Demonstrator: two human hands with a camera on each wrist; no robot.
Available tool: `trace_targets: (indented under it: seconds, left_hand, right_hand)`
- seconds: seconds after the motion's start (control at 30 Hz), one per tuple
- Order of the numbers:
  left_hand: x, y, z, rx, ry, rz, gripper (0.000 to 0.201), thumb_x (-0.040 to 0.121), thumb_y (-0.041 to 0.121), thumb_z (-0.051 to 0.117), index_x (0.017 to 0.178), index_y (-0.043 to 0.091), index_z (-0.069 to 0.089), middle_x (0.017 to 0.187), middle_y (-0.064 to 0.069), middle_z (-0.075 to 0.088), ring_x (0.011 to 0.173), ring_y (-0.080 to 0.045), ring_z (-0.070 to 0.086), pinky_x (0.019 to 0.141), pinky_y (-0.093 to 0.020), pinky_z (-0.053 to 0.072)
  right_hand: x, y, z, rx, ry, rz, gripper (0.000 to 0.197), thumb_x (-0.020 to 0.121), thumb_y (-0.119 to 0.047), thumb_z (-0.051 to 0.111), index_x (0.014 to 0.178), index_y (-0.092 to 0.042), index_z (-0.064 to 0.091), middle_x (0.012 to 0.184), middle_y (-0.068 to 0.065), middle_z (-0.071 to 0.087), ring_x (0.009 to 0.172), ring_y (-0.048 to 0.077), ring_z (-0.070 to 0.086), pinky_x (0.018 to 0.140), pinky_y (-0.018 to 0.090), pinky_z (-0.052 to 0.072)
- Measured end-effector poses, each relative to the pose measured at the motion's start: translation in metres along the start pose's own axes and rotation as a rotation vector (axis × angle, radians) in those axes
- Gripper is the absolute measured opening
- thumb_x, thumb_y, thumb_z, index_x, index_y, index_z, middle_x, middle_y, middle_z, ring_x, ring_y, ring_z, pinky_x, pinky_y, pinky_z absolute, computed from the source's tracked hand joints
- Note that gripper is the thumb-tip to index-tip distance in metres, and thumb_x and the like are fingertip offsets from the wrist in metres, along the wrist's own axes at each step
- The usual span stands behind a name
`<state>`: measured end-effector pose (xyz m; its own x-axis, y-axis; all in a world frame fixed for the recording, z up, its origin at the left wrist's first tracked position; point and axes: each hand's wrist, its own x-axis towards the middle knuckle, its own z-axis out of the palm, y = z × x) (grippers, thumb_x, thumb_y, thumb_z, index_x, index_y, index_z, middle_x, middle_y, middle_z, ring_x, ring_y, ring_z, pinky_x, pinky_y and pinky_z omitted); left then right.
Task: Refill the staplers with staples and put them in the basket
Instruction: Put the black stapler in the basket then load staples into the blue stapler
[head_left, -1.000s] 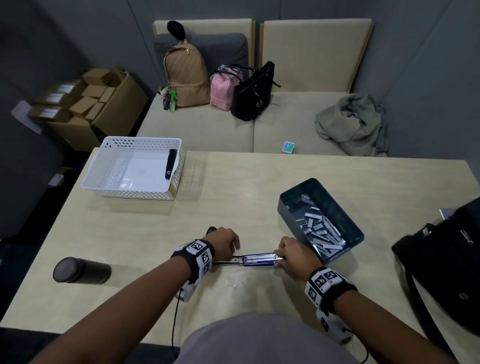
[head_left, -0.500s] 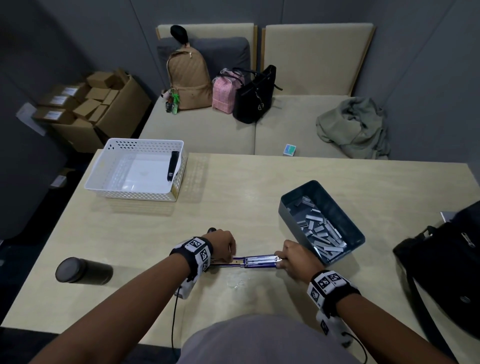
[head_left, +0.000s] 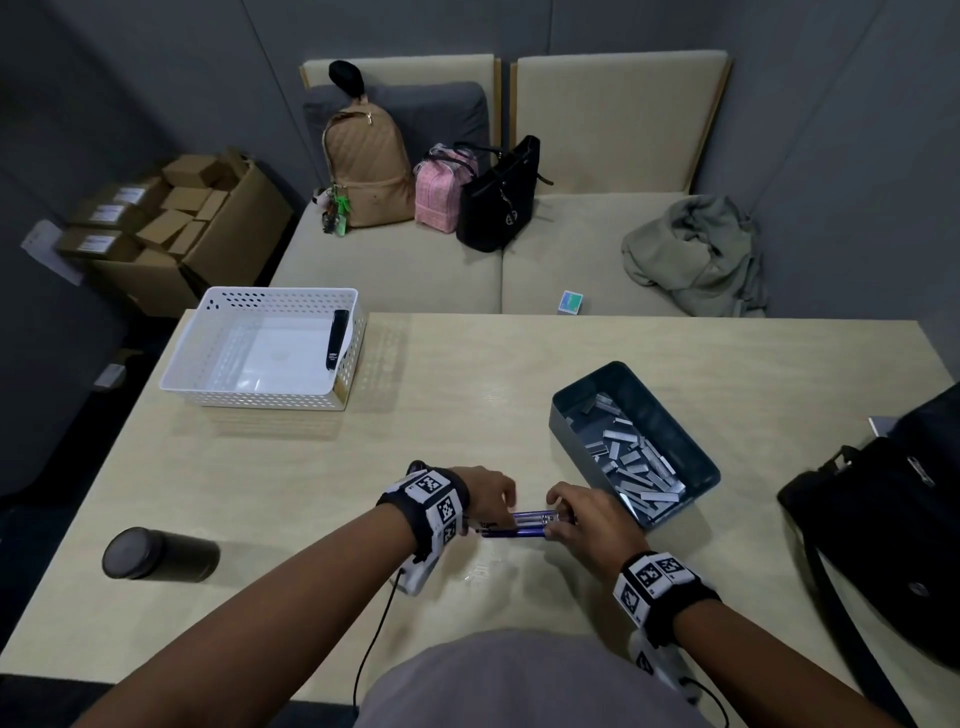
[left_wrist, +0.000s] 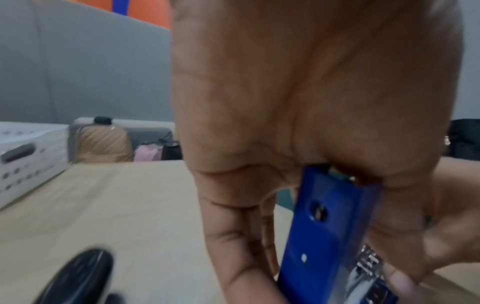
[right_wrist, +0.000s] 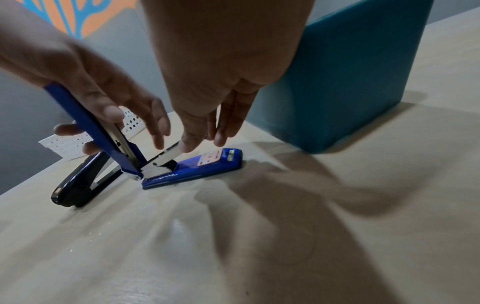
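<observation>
A blue stapler (head_left: 524, 522) lies hinged open on the table near the front edge. My left hand (head_left: 501, 506) grips its blue cover (right_wrist: 85, 121) and holds it tilted up from the hinge. With its fingertips, my right hand (head_left: 558, 514) pinches the front end of the metal staple rail (right_wrist: 166, 153), which is raised off the blue base (right_wrist: 197, 166). A black stapler (right_wrist: 78, 183) lies on the table just behind my left hand. Another black stapler (head_left: 336, 340) leans inside the white basket (head_left: 260, 400) at the far left.
A grey-blue bin (head_left: 563, 421) holding several staple strips (head_left: 634, 462) stands just right of my hands. A dark bottle (head_left: 156, 553) lies at the front left. A black bag (head_left: 883, 530) sits on the table's right edge. Beyond the table is a sofa with bags.
My hands have come closer together. The stapler lay open flat before; now my left hand has swung the cover up from the hinge while my right stays at the front end.
</observation>
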<state>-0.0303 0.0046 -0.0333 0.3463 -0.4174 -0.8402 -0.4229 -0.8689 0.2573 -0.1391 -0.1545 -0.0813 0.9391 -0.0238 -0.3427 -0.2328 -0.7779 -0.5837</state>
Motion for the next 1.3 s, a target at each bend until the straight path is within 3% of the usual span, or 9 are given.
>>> trace_targets:
  seconds: [0.13, 0.3, 0.53, 0.63, 0.77, 0.9, 1.0, 1.1, 1.3]
  left_hand:
    - [-0.009, 0.014, -0.006, 0.124, -0.039, 0.133, 0.06, 0.087, 0.019, 0.066, 0.14, 0.033, 0.042, 0.1, -0.008, 0.06, 0.057, -0.019, 0.056, 0.042, -0.023, 0.046]
    - [-0.01, 0.017, 0.005, 0.416, 0.043, 0.205, 0.059, 0.086, 0.025, 0.058, 0.137, 0.048, 0.041, 0.122, -0.009, 0.051, 0.092, -0.034, 0.062, 0.078, -0.039, 0.052]
    - [-0.005, 0.025, 0.005, 0.577, 0.038, 0.226, 0.058, 0.085, 0.019, 0.052, 0.134, 0.048, 0.042, 0.109, -0.009, 0.054, 0.079, -0.033, 0.058, 0.067, -0.035, 0.048]
    - [0.001, 0.026, 0.006, 0.58, 0.043, 0.219, 0.055, 0.083, 0.019, 0.054, 0.131, 0.046, 0.048, 0.108, -0.007, 0.061, 0.088, -0.032, 0.062, 0.072, -0.036, 0.051]
    - [0.008, 0.023, 0.009, 0.5, 0.071, 0.136, 0.045, 0.08, 0.02, 0.054, 0.121, 0.038, 0.059, 0.103, -0.005, 0.068, 0.088, -0.03, 0.065, 0.069, -0.032, 0.05]
    - [0.006, 0.014, 0.008, 0.477, 0.083, -0.017, 0.021, 0.082, 0.033, 0.061, 0.088, 0.013, 0.065, 0.089, -0.009, 0.067, 0.07, -0.029, 0.06, 0.066, -0.03, 0.047]
    - [0.0, -0.003, -0.002, 0.368, 0.068, -0.011, 0.03, 0.082, 0.035, 0.061, 0.104, 0.018, 0.07, 0.084, -0.006, 0.067, 0.069, -0.027, 0.061, 0.07, -0.027, 0.051]
    - [-0.003, -0.029, -0.008, 0.121, 0.022, 0.046, 0.043, 0.083, 0.028, 0.061, 0.127, 0.029, 0.059, 0.102, 0.0, 0.073, 0.061, -0.02, 0.066, 0.049, -0.014, 0.046]
    - [-0.001, -0.069, 0.006, -0.187, 0.041, 0.01, 0.051, 0.077, -0.001, 0.067, 0.124, 0.016, 0.056, 0.106, -0.006, 0.074, 0.047, -0.008, 0.064, 0.043, -0.022, 0.052]
  right_hand:
    - [0.003, -0.001, -0.001, 0.033, -0.017, 0.05, 0.032, 0.077, -0.02, 0.076, 0.106, -0.022, 0.062, 0.086, -0.007, 0.066, 0.078, 0.01, 0.06, 0.069, 0.02, 0.045]
    - [0.002, 0.001, -0.001, 0.055, -0.019, 0.038, 0.038, 0.076, -0.018, 0.076, 0.11, -0.022, 0.06, 0.084, -0.008, 0.063, 0.08, 0.011, 0.061, 0.07, 0.02, 0.046]
    - [0.006, 0.003, -0.001, 0.017, -0.028, 0.038, 0.035, 0.077, -0.02, 0.077, 0.108, -0.021, 0.06, 0.083, -0.009, 0.062, 0.078, 0.012, 0.059, 0.068, 0.022, 0.043]
    - [0.007, 0.004, 0.0, -0.04, -0.033, 0.021, 0.033, 0.079, -0.022, 0.076, 0.107, -0.02, 0.058, 0.089, -0.003, 0.068, 0.078, 0.012, 0.056, 0.068, 0.021, 0.039]
    - [0.008, 0.004, 0.001, -0.159, -0.028, -0.017, 0.023, 0.083, -0.025, 0.071, 0.103, -0.02, 0.059, 0.098, 0.001, 0.071, 0.085, 0.02, 0.062, 0.071, 0.027, 0.046]
    - [0.01, 0.003, 0.002, -0.237, -0.025, -0.07, 0.012, 0.086, -0.027, 0.066, 0.095, -0.019, 0.064, 0.097, 0.001, 0.068, 0.088, 0.022, 0.062, 0.077, 0.032, 0.049]
    - [0.011, 0.003, 0.001, -0.224, -0.003, -0.068, 0.011, 0.087, -0.028, 0.065, 0.095, -0.02, 0.066, 0.097, -0.002, 0.067, 0.088, 0.018, 0.061, 0.076, 0.028, 0.046]
    - [0.013, 0.005, 0.002, -0.208, -0.003, -0.072, 0.012, 0.087, -0.028, 0.066, 0.096, -0.02, 0.066, 0.098, -0.002, 0.068, 0.087, 0.016, 0.06, 0.076, 0.026, 0.045]
    - [0.009, 0.008, 0.01, -0.18, 0.008, -0.053, 0.015, 0.083, -0.03, 0.071, 0.094, -0.021, 0.065, 0.095, -0.003, 0.068, 0.08, 0.013, 0.058, 0.074, 0.025, 0.048]
